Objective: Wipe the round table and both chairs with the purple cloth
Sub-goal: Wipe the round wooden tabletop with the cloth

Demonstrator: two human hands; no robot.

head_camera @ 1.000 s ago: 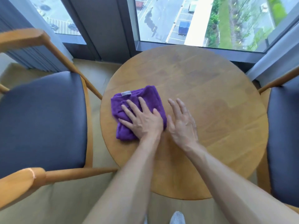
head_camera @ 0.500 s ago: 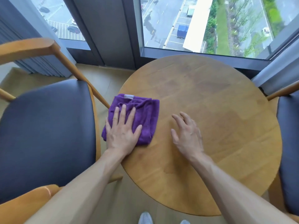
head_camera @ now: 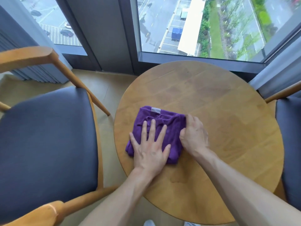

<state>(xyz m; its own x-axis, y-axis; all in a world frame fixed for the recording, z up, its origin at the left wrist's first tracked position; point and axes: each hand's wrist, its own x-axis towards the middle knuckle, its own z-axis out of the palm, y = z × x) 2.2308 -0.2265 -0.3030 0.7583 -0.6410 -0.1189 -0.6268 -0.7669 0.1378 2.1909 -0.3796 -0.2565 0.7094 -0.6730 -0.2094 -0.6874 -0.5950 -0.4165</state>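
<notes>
The left hand (head_camera: 150,148) lies flat on the purple cloth (head_camera: 160,126), fingers spread wide and pointing away from the person. The right hand (head_camera: 193,136) is just beside it, fingers curled and pinching the cloth's right edge. The folded cloth sits on the left part of the round table (head_camera: 228,128), close to the near side, its white tag on the far edge. Both hands touch it, so either could push it next. The left chair (head_camera: 47,141) and right chair (head_camera: 290,144) wait at the sides. Half a second ago the right hand was flat on bare wood, away from the cloth; now it has come over and grabbed it
</notes>
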